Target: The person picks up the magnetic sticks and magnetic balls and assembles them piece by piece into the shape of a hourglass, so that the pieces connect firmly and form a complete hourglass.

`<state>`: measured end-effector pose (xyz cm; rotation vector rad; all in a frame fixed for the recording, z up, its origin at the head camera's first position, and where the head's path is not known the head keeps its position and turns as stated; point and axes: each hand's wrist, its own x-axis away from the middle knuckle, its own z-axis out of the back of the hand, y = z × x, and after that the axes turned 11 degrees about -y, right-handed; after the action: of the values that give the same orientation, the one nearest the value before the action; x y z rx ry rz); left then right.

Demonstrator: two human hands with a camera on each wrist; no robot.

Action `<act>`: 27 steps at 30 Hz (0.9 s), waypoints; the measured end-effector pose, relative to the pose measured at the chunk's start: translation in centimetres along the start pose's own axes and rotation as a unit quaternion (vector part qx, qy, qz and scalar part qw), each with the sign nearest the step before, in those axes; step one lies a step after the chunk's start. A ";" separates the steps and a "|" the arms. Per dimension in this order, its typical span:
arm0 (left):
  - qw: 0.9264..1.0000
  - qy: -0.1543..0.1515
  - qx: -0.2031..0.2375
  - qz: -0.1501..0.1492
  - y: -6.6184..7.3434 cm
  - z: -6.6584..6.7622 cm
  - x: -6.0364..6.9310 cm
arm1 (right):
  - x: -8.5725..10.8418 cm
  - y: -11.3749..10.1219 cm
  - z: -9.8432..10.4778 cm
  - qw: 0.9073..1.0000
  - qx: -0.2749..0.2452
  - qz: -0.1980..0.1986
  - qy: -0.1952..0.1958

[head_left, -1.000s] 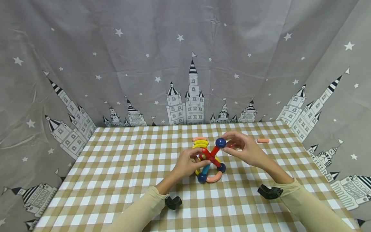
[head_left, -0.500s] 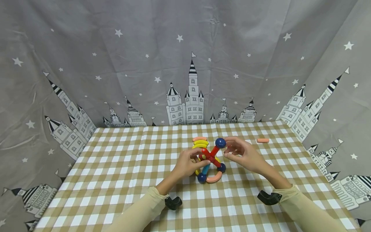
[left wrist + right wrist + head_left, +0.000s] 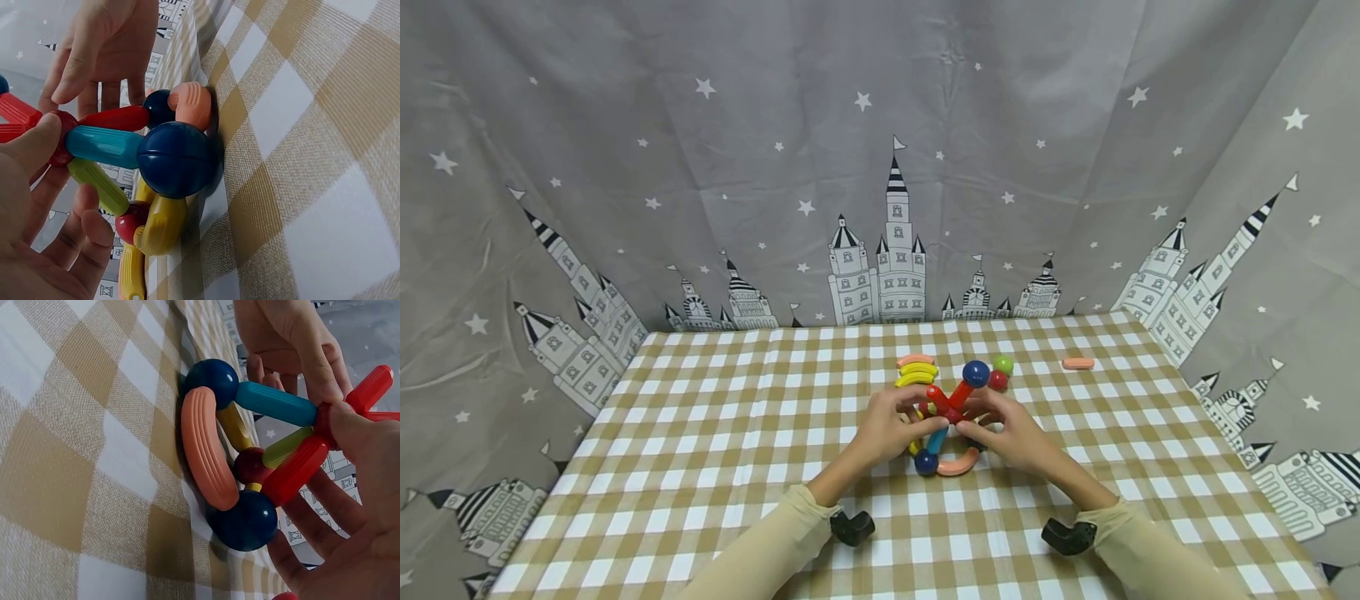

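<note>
A magnetic rod-and-ball structure (image 3: 953, 415) stands on the checkered cloth between both hands. Its central red ball (image 3: 63, 134) joins red rods, a teal rod (image 3: 105, 146) and a green rod (image 3: 286, 447). Around the base, a peach curved rod (image 3: 209, 450) links two dark blue balls, and yellow curved rods lead to a dark red ball (image 3: 251, 464). Another blue ball (image 3: 975, 373) tops a raised red rod. My left hand (image 3: 891, 423) pinches the structure near the central ball. From the other side, my right hand (image 3: 1017, 433) holds it there too, thumb at the ball, fingers behind the lower red rod.
Yellow curved rods (image 3: 917, 372) and a peach curved rod (image 3: 915, 360) lie behind the structure. A green ball (image 3: 1003, 364) and a red ball (image 3: 997, 381) sit behind right. One peach straight rod (image 3: 1078, 364) lies farther right. A grey castle-print curtain (image 3: 775, 167) backs the table.
My right hand has left the top blue ball and come down and left to the structure's middle. The green and red balls behind are now uncovered. My left hand keeps its hold.
</note>
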<state>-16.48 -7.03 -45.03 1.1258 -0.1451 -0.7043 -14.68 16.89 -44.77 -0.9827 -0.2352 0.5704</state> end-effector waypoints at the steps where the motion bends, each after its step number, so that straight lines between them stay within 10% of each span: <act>1: 1.000 0.001 0.000 0.001 0.0 0.0 0.0 | 0.0 0.0 -0.1 1.000 0.000 0.004 0.003; 27: 0.998 0.052 -0.016 0.043 -1.3 0.6 1.1 | -1.6 -1.4 -0.8 1.000 -0.001 -0.024 0.010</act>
<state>-16.45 -8.47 -46.10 1.1170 -0.0944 -0.5681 -15.17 14.90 -43.93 -0.9821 -0.2409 0.5165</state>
